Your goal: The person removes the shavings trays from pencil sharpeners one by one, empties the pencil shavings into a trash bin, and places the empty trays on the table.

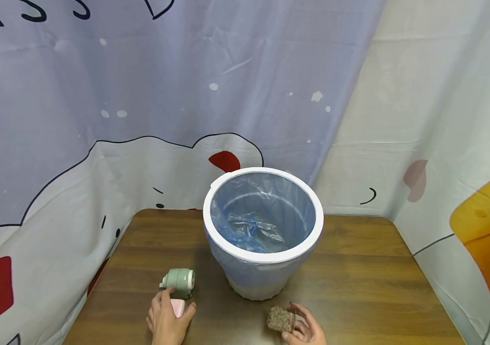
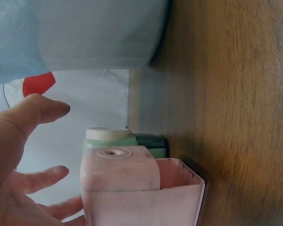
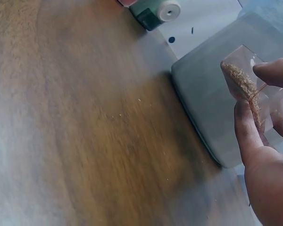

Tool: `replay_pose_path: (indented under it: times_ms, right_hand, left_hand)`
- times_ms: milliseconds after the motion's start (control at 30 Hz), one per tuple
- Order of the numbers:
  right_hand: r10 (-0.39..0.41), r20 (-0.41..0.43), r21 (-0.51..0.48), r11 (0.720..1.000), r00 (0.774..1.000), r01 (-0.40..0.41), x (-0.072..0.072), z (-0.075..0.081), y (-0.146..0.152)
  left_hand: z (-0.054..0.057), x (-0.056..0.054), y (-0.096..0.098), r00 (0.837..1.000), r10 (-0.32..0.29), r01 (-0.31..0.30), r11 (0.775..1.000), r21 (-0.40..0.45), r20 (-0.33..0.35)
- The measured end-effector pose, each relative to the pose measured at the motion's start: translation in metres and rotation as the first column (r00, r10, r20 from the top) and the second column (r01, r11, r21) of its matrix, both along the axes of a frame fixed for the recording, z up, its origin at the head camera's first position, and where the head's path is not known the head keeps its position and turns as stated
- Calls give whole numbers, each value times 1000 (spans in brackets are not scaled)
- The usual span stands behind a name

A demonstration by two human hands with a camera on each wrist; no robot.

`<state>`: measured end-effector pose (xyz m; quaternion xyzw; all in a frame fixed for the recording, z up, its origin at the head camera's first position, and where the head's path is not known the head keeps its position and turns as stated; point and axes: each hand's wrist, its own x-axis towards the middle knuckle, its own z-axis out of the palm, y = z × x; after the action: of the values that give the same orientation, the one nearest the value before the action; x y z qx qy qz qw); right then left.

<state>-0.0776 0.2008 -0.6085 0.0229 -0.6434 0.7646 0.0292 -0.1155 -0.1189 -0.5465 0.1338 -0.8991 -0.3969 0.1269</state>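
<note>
My left hand [image 1: 169, 318] is at a pink pencil sharpener [image 2: 122, 183] that stands on the table. In the left wrist view its thumb and index finger are spread and apart from the sharpener, while the lower fingers reach its side. The sharpener has a small round hole and a hollow open part. Behind it lies a green sharpener [image 1: 179, 281] with a white round end. My right hand [image 1: 307, 328] pinches a clear shavings drawer [image 3: 243, 82] between thumb and fingers, above the table. Brown shavings [image 1: 280, 318] lie inside the drawer.
A white-rimmed bin [image 1: 266, 258] with a clear bluish liner stands mid-table, beyond both hands. The wooden table [image 1: 370, 287] carries a few tiny crumbs [image 3: 120, 115]. Printed curtains [image 1: 163, 86] hang behind and at the sides.
</note>
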Motion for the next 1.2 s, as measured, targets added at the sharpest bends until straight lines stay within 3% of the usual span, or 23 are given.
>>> replay_pose_path:
  times_ms: [133, 467, 733, 867, 967, 1200]
  right_hand:
    - [-6, 14, -2, 1000, 1000, 6, 0, -1, 4]
    - [19, -102, -44, 999, 995, -23, 2, -3, 17]
    - [8, -109, -39, 999, 994, -12, 3, 6, 17]
    - [18, -65, -19, 1000, 998, -19, 3, 8, 19]
    - [7, -35, -14, 1000, 999, -7, 2, 8, 20]
    - [15, -116, -83, 996, 993, -24, 3, 3, 24]
  left_hand:
    - [0, 0, 1, 1000, 11, -11, 1000, 8, -5]
    - [1, -1, 1, 1000, 29, -29, 1000, 7, -1]
    - [3, -2, 3, 1000, 23, -23, 1000, 13, -1]
    - [4, -2, 3, 1000, 15, -15, 1000, 7, -3]
    - [4, -3, 3, 1000, 13, -13, 1000, -2, -19]
    - [2, -4, 4, 990, 11, -11, 1000, -1, -141]
